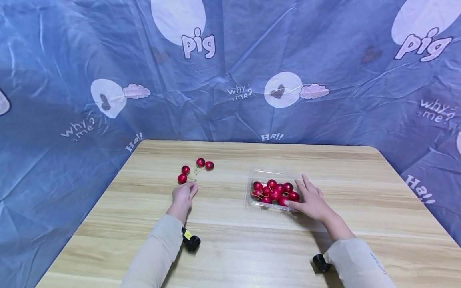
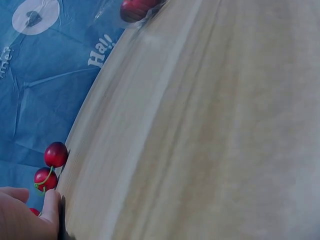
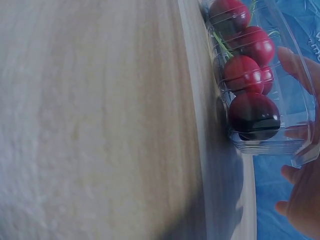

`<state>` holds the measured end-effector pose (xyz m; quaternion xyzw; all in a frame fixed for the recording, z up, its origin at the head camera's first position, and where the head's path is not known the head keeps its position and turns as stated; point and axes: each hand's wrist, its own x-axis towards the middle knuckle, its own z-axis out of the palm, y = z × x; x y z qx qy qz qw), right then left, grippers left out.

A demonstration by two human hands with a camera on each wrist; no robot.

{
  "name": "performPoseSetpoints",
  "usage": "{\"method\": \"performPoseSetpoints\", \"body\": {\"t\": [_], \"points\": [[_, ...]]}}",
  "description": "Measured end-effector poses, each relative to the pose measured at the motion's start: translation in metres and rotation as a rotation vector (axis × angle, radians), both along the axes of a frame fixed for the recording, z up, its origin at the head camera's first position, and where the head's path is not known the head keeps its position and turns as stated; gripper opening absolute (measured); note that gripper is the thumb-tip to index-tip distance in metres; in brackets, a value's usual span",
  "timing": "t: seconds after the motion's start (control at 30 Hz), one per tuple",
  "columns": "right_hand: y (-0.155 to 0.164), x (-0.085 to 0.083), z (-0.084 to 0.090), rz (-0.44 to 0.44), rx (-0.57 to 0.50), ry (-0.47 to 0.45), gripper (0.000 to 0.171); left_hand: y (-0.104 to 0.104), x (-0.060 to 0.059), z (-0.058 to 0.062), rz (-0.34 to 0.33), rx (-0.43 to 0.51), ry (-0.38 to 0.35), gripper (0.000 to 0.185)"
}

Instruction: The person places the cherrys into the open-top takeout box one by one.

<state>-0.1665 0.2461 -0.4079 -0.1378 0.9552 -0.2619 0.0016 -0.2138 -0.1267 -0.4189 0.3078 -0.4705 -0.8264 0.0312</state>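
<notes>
Your left hand rests on the worktop left of the middle, fingers loosely curled with the tips toward the far edge; it holds nothing that shows. Just beyond its fingertips lies a loose cherry, with three more cherries a little farther toward the far edge, all with stems. In the left wrist view two of these sit just past your fingers, close but apart.

Your right hand lies against the right side of the clear plastic tray, right of the worktop's middle. The fingers are spread and nearly straight along the tray's side wall, the thumb against its near right corner; they touch it rather than wrap it. The tray is filled with red cherries; the right wrist view shows them pressed against the clear wall, your fingers blurred behind the plastic.

A blue printed cloth hangs behind the worktop and on both sides.
</notes>
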Motion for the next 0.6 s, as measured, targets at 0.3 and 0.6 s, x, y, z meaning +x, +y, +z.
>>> {"method": "performPoseSetpoints", "body": {"t": [0.3,0.6], "points": [[0.001,-0.001,-0.002,-0.005,0.005,0.016,0.084,-0.003,-0.008,0.0,0.019,-0.021,-0.072,0.032],[0.0,-0.001,-0.003,-0.005,0.006,0.002,0.085,-0.004,-0.012,-0.003,0.075,-0.026,-0.065,0.032]]}}
